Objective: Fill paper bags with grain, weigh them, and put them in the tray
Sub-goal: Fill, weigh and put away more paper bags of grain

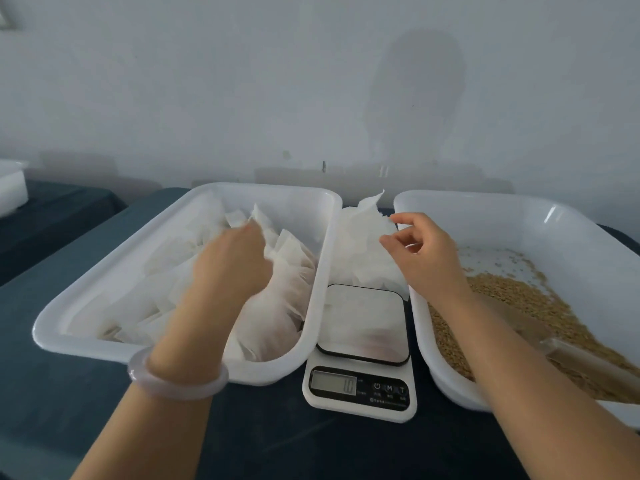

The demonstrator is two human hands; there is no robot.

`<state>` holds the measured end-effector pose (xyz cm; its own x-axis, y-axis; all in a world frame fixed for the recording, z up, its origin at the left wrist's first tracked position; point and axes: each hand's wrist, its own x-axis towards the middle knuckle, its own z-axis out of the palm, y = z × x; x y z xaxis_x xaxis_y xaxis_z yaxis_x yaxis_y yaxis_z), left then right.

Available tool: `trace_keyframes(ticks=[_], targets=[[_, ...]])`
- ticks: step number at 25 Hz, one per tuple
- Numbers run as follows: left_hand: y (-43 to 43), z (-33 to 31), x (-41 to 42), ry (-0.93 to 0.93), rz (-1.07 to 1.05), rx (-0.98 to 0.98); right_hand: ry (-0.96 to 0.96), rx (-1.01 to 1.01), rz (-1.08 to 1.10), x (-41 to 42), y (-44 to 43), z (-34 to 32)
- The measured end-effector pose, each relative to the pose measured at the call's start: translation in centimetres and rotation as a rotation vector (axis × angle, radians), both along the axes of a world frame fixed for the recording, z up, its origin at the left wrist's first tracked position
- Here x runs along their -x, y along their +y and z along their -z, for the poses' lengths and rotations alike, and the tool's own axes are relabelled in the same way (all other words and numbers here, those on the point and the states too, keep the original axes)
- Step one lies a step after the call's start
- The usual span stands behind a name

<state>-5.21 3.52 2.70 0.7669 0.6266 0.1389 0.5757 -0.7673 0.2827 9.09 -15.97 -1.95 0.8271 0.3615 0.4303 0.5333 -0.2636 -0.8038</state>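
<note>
The white left tray (104, 271) holds several filled paper bags (277, 306). My left hand (232, 261) lies over them with fingers stretched forward, touching the bags; its fingertips are blurred. A pile of empty paper bags (360, 237) lies behind the scale (362, 327), whose platform is bare. Above that pile hovers my right hand (426, 251), fingers loosely curled, thumb and forefinger apart just beside a bag's edge and holding nothing. The right tray (571, 233) contains loose grain (519, 303).
A scoop (588, 362) lies in the grain at the right tray's near end. The scale's display (334, 384) faces me. Dark cloth (242, 438) covers the table. A white container (10, 188) stands at the far left; a wall rises close behind.
</note>
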Motion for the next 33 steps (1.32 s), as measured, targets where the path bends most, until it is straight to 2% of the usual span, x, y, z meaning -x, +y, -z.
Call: trace_keyframes(ticks=[1,2,4,6,8,10,14,17,19,20,22,26,28,31,33], targets=[[-0.8,-0.8,-1.3,-0.132,0.067,-0.042,-0.011,-0.021,0.026,0.0,0.0,-0.1],[-2.0,-1.3,-3.1,-0.186,0.187,-0.038,-0.017,-0.048,0.052,-0.1,0.0,-0.2],[-5.2,-0.9,-7.3,-0.035,0.475,-0.076,-0.004,-0.098,0.082,-0.2,-0.2,-0.3],[-7.8,1.5,-11.0,0.213,0.601,-0.18,0.005,-0.115,0.11,-0.3,-0.4,-0.2],[-8.2,3.9,-13.6,0.378,0.581,-0.265,0.027,-0.106,0.122,-0.4,-0.6,0.1],[-7.6,5.6,-15.2,0.42,0.477,-0.227,0.026,-0.094,0.115,-0.3,-0.5,0.6],[-7.4,6.4,-16.5,0.316,0.353,-0.205,-0.071,-0.059,0.127,-0.2,-0.5,1.2],[-7.4,5.8,-17.3,0.178,0.304,-0.407,-0.045,0.135,0.067,-0.9,-0.6,1.4],[-6.8,5.3,-17.6,0.235,0.248,-0.54,-0.019,0.204,0.048,-1.1,-0.6,1.6],[-6.4,5.0,-17.7,0.275,0.234,-0.543,-0.023,0.219,0.049,-1.0,-0.5,1.7],[-5.6,4.7,-17.9,0.234,0.247,-0.456,-0.04,0.224,0.056,-1.0,-0.5,1.8],[-4.6,3.0,-17.2,-0.065,0.261,-0.219,-0.031,0.223,0.069,-1.2,-0.5,1.9],[-4.5,1.5,-16.3,-0.24,0.253,0.03,-0.02,0.232,0.073,-1.2,-0.5,1.8],[-4.1,0.0,-14.3,-0.608,0.22,0.376,-0.007,0.21,0.065,-1.3,-0.4,1.8],[-4.1,0.0,-12.1,-0.758,0.263,0.779,-0.002,0.195,0.068,-1.4,-0.4,1.9]])
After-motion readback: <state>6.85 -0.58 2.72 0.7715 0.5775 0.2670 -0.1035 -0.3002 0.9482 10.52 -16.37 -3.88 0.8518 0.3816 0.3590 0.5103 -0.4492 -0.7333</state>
